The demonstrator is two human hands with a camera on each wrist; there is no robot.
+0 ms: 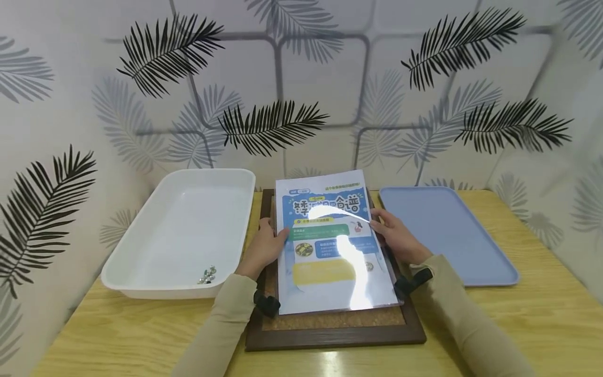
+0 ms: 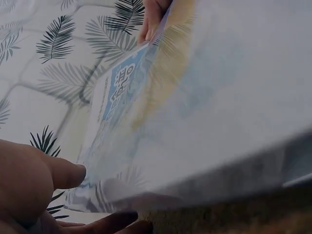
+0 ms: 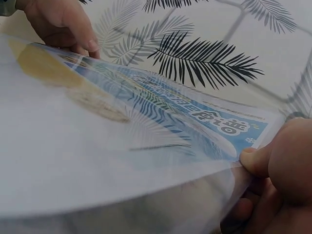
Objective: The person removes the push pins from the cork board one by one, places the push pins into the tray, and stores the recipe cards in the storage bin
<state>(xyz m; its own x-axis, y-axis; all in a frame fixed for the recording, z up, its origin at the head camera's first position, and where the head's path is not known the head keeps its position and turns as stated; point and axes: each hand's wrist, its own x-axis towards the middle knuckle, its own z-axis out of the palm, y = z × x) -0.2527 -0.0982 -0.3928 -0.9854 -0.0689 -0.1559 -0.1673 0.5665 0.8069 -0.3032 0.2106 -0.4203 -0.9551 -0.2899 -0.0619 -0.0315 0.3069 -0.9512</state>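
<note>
A glossy laminated poster (image 1: pixel 320 246) with blue, green and yellow printed panels lies over a dark-framed cork board (image 1: pixel 336 336), slightly tilted. At its left edge, my left hand (image 1: pixel 265 246) holds the sheet with the thumb on top and fingers below. The left wrist view shows that thumb (image 2: pixel 68 174) at the edge. My right hand (image 1: pixel 398 235) pinches the opposite edge; in the right wrist view its thumb (image 3: pixel 256 160) presses on the printed face near a corner. The sheet hides most of the cork (image 1: pixel 330 320).
To the left stands a white tray (image 1: pixel 188 220) with a small cluster of shiny pins or beads (image 1: pixel 207 274) near its front right corner. A flat blue tray (image 1: pixel 452 235) lies on the right. Behind the wooden table (image 1: pixel 141 335) is a leaf-patterned backdrop (image 1: pixel 320 78).
</note>
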